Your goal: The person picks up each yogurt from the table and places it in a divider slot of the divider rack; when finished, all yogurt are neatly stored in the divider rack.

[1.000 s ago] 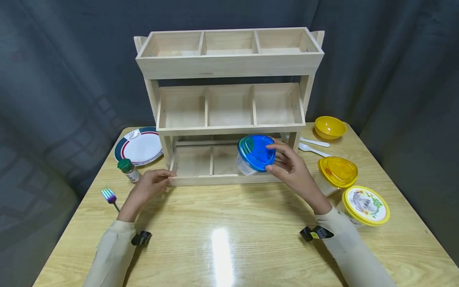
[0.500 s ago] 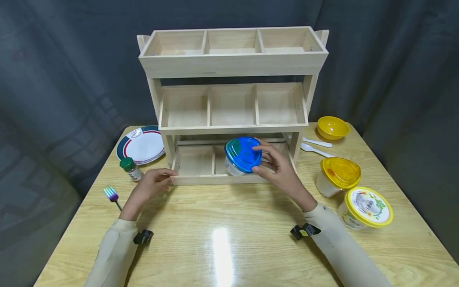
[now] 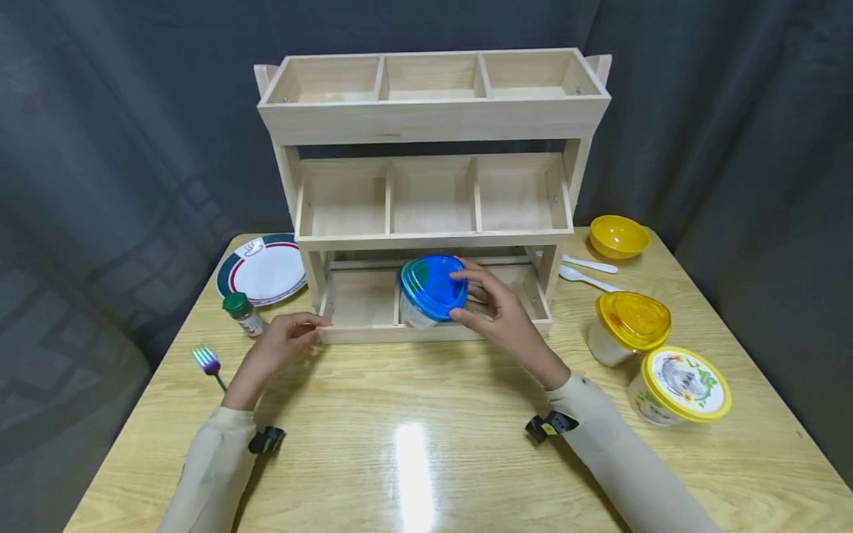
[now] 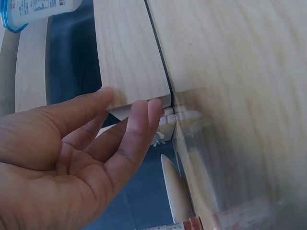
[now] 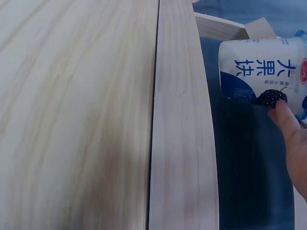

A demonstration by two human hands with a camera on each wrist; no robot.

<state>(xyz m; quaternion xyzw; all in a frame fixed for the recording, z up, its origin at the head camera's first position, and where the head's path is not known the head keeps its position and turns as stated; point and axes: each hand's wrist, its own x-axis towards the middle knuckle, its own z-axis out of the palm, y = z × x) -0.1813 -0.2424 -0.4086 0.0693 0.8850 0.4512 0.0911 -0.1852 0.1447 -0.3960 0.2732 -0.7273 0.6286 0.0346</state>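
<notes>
My right hand (image 3: 493,314) holds a white plastic tub with a clear blue lid (image 3: 435,287), thumb and fingers spread around the lid's right side. The tub is tilted over the middle compartment of the bottom tier of a wooden shelf rack (image 3: 433,122). In the right wrist view, a fingertip touches the tub's printed wall (image 5: 259,72), which shows a dark berry. My left hand (image 3: 283,348) grips the left front corner of the bottom tier. The left wrist view shows its fingers around the end of the front board (image 4: 132,52).
Left of the rack are a rimmed plate (image 3: 263,270), a green-capped spice jar (image 3: 243,314) and a fork (image 3: 208,363). On the right stand a yellow bowl (image 3: 620,237), white plastic spoons (image 3: 586,279), an amber-lidded tub (image 3: 629,326) and a yellow-rimmed tub (image 3: 680,385).
My right hand has carried the blue-lidded tub leftward along the bottom tier, from the right side to the middle compartment. My left hand keeps its grip on the corner.
</notes>
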